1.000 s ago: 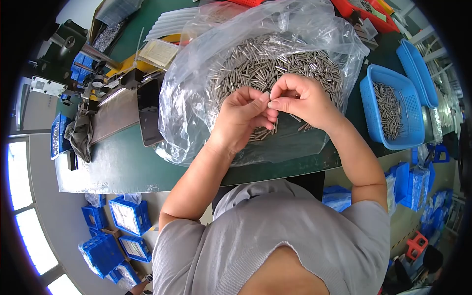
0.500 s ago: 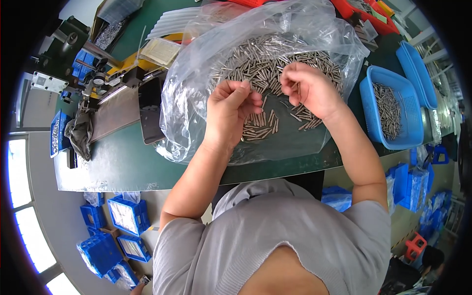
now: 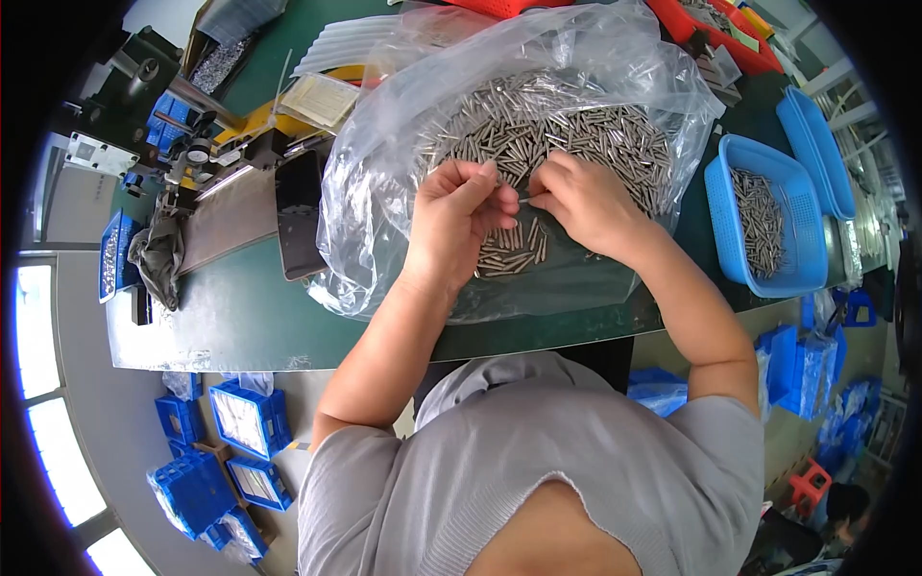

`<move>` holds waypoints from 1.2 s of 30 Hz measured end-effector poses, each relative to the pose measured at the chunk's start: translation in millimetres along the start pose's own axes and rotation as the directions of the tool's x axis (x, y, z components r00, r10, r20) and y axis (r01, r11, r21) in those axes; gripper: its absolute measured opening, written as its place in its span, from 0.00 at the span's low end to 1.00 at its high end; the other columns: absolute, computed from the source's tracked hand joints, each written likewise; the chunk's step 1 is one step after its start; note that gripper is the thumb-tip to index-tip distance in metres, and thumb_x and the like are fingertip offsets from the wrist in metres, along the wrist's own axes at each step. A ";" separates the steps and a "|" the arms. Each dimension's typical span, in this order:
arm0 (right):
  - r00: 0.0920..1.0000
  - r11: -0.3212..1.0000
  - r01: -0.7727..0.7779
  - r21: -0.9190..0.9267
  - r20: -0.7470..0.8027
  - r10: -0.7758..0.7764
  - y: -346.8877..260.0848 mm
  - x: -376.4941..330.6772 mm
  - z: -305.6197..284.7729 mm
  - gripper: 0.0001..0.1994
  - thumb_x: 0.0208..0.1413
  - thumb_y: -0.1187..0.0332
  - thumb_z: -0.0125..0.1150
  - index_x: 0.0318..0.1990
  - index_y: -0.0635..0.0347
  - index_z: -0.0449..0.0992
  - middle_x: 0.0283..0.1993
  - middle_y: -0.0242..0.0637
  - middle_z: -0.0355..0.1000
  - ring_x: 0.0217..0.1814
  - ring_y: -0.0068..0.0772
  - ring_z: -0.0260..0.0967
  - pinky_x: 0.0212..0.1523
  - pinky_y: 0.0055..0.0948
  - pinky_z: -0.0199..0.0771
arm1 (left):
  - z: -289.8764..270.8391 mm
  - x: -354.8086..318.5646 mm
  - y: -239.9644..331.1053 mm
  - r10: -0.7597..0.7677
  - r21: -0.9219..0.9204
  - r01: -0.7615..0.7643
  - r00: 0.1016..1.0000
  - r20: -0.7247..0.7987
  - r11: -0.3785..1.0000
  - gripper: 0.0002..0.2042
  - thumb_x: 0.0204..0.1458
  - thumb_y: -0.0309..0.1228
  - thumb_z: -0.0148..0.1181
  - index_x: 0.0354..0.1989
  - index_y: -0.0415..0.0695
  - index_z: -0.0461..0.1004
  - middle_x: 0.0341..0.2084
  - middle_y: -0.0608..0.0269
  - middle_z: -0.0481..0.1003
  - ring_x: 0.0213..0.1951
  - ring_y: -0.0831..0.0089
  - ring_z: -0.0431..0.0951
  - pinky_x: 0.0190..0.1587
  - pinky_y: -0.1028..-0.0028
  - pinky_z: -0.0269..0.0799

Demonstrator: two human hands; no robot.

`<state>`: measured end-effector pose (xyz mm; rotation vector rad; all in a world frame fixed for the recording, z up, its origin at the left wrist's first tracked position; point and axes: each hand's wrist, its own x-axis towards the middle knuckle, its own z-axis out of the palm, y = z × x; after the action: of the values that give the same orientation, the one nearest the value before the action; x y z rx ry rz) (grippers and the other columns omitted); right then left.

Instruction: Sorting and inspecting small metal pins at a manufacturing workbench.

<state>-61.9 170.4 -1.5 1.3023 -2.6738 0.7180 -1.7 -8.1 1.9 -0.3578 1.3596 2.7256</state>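
My left hand (image 3: 456, 211) is closed, thumb pressed against curled fingers; what it holds, if anything, is hidden. Close to it on the right, my right hand (image 3: 591, 206) pinches a slim metal pin (image 3: 523, 200) that points toward the left fingertips. Both hands hover over a large pile of pointed metal pins (image 3: 610, 130) on a clear plastic bag (image 3: 370, 206) spread across the green table. A smaller group of pins (image 3: 514, 250) lies nearer me, just below the hands.
To the right stands a blue basket (image 3: 718, 206) partly filled with pins, beside another blue basket (image 3: 805, 144). A metal fixture with a gauge (image 3: 197, 152) occupies the left side. Red trays (image 3: 759, 53) sit at the far right, and blue crates (image 3: 252, 422) stand on the floor.
My right hand has moved left and down toward my left hand, its fingers turned inward with a pin between them. The left hand stays almost in place.
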 end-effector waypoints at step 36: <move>0.887 -0.032 -0.281 0.959 0.272 0.373 12.4 3.7 -30.2 0.06 0.55 0.68 0.52 0.33 0.60 0.69 0.24 0.24 0.62 0.20 0.13 0.55 0.17 0.14 0.53 | -0.7 -0.2 -1.4 -0.001 0.005 0.001 1.000 -0.014 1.000 0.05 0.54 0.27 0.54 0.29 0.39 0.66 0.21 0.58 0.73 0.22 0.73 0.74 0.24 0.78 0.72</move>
<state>-77.6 187.6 21.6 0.4278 -2.1218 3.0274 -1.1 -7.8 0.5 -0.3776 1.3690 2.7240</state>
